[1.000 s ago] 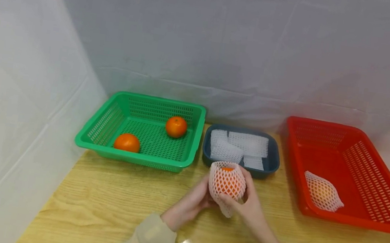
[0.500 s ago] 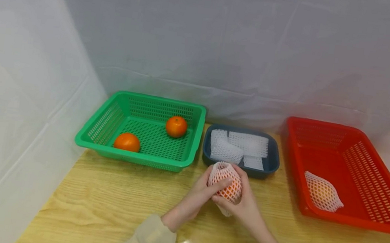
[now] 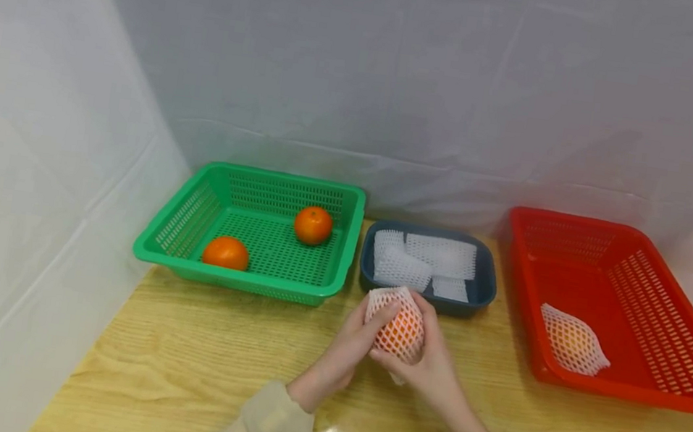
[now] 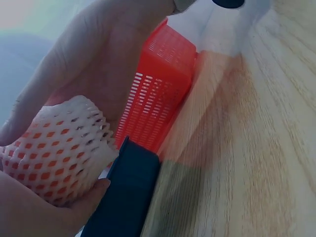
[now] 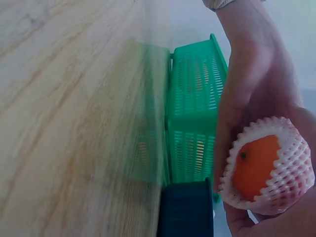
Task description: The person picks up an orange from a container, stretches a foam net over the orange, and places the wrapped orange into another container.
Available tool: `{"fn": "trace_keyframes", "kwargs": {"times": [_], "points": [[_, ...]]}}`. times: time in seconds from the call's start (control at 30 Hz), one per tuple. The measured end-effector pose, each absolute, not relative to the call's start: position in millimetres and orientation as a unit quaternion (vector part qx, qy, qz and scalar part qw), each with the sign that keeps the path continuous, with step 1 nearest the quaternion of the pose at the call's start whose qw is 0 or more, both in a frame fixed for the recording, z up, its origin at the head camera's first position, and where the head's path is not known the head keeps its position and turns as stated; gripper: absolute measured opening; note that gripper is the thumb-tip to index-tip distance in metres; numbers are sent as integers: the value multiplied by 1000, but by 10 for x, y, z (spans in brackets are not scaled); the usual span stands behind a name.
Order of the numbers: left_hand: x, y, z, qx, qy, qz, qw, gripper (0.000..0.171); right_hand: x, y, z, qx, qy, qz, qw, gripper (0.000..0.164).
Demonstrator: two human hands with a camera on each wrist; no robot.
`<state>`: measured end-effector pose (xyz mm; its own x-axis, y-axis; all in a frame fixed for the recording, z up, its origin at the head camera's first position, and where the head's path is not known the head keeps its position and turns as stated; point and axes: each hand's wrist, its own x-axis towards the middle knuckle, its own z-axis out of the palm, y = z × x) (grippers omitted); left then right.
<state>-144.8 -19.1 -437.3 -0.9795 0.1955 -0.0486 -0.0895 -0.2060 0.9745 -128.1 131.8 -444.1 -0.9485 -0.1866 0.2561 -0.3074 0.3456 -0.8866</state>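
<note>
- Left hand [image 3: 343, 348] and right hand [image 3: 430, 366] both grip an orange [image 5: 255, 165] in a white net [image 4: 81, 106], with thumbs and fingers bent around it.
- The orange is up over the wooden table [image 3: 184, 348], near the front of the small blue tub [image 3: 484, 292].
- One end of the net is wide, and bare peel shows there.
- Flat spare nets [image 3: 446, 257] lie in the tub.
- Two loose oranges [image 3: 313, 225] sit apart in the green basket [image 3: 267, 243].
- One netted fruit [image 3: 573, 342] lies in the red basket [image 3: 564, 281].
</note>
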Motion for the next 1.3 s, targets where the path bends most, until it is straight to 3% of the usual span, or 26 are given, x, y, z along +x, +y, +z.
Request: {"fn": "trace_keyframes", "kwargs": {"times": [0.4, 0.87, 1.3], "points": [[-1479, -222, -4378, 12, 594, 795, 122, 55, -1259, 1308, -4440, 171, -844, 494, 121, 96], [-1483, -211, -4382, 10, 598, 795, 96, 51, -1268, 1306, -4418, 178, -825, 532, 69, 97], [-1498, -247, -4377, 25, 609, 776, 162, 60, -1285, 1336, -4442, 154, -820, 549, 50, 92]]}}
